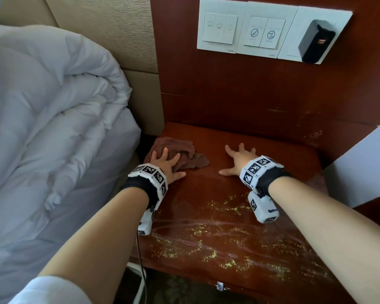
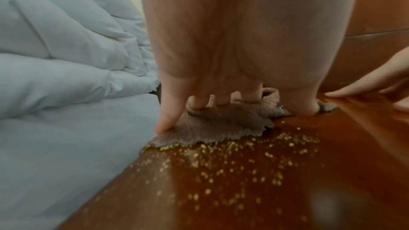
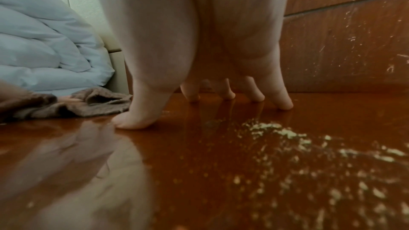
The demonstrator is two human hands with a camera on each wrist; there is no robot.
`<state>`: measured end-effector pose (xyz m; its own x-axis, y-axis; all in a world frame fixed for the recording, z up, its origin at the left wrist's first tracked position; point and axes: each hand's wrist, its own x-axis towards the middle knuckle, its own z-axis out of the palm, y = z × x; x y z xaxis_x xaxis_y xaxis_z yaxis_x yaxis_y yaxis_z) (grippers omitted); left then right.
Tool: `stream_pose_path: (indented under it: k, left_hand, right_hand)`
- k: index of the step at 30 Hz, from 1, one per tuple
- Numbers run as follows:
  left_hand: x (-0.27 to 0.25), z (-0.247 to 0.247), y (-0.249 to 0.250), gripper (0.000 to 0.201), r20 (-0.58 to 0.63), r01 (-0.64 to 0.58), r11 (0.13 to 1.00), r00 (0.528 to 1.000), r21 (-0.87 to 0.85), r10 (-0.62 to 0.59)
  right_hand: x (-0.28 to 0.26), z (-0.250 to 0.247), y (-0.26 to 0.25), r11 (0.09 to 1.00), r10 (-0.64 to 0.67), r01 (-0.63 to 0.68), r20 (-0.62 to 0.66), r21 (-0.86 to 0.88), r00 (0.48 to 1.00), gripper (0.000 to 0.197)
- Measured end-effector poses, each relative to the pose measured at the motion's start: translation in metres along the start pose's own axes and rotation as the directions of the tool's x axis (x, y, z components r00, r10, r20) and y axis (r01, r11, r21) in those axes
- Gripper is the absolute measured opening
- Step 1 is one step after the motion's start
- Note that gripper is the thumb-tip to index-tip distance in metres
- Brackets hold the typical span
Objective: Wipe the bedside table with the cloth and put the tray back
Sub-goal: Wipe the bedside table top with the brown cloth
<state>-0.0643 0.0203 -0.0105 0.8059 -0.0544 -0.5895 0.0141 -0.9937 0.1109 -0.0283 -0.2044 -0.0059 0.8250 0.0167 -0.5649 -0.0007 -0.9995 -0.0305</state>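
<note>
With our left hand (image 1: 165, 162) pressing spread fingers (image 2: 166, 121) flat on the cloth (image 1: 178, 150), we should sweep it from the duvet (image 1: 53, 110) side over the yellow crumbs (image 1: 217, 251) on the surface (image 1: 283, 150), right hand (image 1: 239, 159) splayed, bracing.

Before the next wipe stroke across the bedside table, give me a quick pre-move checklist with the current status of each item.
1. Cloth under the left hand, fingers spread flat on it: ok.
2. Cloth on the bedside table, at its far left corner by the bed: ok.
3. Right hand braced on bare wood, apart from the cloth: ok.
4. Yellow crumbs still scattered over the near half: not ok, wiping unfinished.
5. Stroke path from cloth to crumbs free of objects: ok.
6. Tray position for putting back: cannot tell, no tray in view.
</note>
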Motion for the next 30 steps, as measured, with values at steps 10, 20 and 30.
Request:
stream_pose_path:
  k: [10, 20, 30]
  left_hand:
    - [0.033, -0.018, 0.012, 0.075, -0.028, 0.016, 1.000, 0.999, 0.015, -0.016]
    - [0.045, -0.026, 0.023, 0.077, -0.048, 0.015, 1.000, 0.999, -0.012, -0.016]
    - [0.025, -0.010, 0.045, 0.079, -0.027, -0.041, 0.999, 0.999, 0.028, 0.041]
  right_hand:
    - [0.012, -0.003, 0.003, 1.000, -0.015, 0.016, 0.025, -0.018, 1.000, 0.105]
    - [0.021, -0.005, 0.008, 0.998, -0.050, 0.051, 0.021, -0.022, 0.999, 0.110]
    - [0.005, -0.004, 0.024, 0.986, -0.079, 0.087, -0.057, 0.143, 0.995, 0.092]
